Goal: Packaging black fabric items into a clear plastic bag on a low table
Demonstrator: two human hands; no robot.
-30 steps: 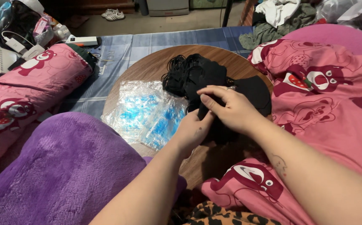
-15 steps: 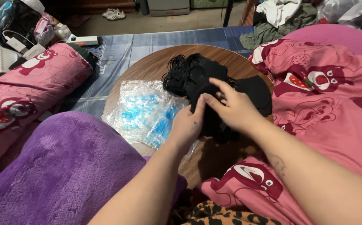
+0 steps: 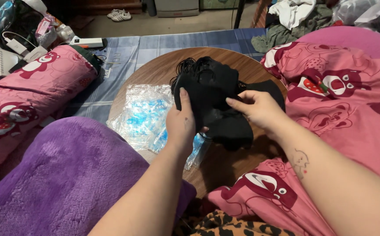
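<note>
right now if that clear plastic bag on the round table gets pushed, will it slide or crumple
Probably crumple: the clear plastic bag looks thin and wrinkled, lying flat on the round table. It likely weighs little and could slip on the smooth wood. One edge sits under the left hand, which may pin it.

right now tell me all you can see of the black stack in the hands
The black stack looks like soft, thin fabric pieces layered together, with thin black loops bunched at its far end. It is held just above the round wooden table, tilted on edge. The left hand grips its near left side, thumb up along the front; the right hand pinches its right side. Its lower part sags onto the table beside a crinkled clear plastic bag.
</note>
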